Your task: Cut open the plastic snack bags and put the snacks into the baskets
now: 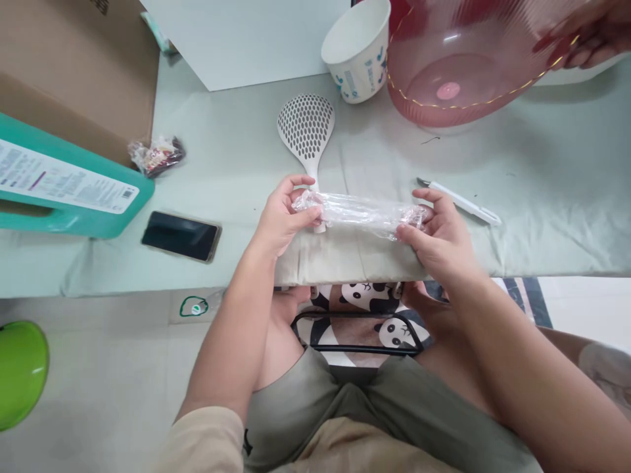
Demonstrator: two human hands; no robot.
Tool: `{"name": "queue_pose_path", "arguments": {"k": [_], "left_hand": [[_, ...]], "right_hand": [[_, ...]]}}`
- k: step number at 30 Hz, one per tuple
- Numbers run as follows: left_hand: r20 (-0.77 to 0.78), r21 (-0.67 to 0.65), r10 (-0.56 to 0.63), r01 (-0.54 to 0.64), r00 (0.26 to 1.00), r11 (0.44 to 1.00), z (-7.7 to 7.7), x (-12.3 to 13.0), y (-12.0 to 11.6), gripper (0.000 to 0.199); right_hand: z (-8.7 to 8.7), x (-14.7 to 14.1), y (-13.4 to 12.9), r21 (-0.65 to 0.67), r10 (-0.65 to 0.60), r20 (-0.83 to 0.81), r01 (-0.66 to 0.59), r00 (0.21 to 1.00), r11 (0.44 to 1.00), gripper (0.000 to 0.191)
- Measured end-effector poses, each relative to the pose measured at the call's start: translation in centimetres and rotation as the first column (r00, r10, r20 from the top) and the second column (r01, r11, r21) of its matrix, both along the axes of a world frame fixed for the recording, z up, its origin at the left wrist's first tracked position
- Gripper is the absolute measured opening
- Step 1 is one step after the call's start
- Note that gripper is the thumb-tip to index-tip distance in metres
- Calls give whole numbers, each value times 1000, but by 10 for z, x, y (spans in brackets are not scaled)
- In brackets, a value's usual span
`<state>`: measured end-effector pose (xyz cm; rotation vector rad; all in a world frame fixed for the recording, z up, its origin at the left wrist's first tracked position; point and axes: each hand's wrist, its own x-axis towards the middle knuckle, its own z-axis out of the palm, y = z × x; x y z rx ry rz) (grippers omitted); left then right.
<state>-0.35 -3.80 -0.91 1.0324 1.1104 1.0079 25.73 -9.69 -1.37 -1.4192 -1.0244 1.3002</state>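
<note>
Clear plastic wrap [362, 211], bunched into a narrow strip, held above the near edge of the cloth-covered table [236, 171]. I've got its left end pinched between thumb and fingers of my left hand [288, 217]; my right hand [438, 236] grips the other end, thumb below, fingers curled over. Neither hand is empty or wide open. Progress, my read: the strip is gathered and drawn out lengthwise, both ends in hand; it's not laid down or let go. Can't tell if anything is inside.

Just under it, the white slotted skimmer [306, 125], bare, lies with its head away from me, handle passing beneath the wrap's left end. Right of that, a white cutter [466, 203], dark tip pointing up-left, untouched. Phone [181, 236] left, screen dark; crumpled wrapper [156, 156] beyond it, near the green container [73, 177] and cardboard box [79, 72]. Far side: paper cup [357, 56], then a pink see-through basin [458, 72] with another person's hand [599, 33] at its rim.
</note>
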Motion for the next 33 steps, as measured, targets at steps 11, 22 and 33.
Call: {"name": "queue_pose_path", "arguments": {"k": [11,22,33], "left_hand": [[-127,-142,-126,108,984,984,1,-1,0,23],[50,-174,-67,74,997,982,13,-3,0,10],[96,33,151,-155,984,987,-6,6,7,54]], "right_hand": [[-4,1,1,-52,39,-10,-40,999,998,18],[-1,6,0,37,32,-259,-23,965,999,8],[8,-1,-14,-82,281,-44,-284,959,955,45]]}}
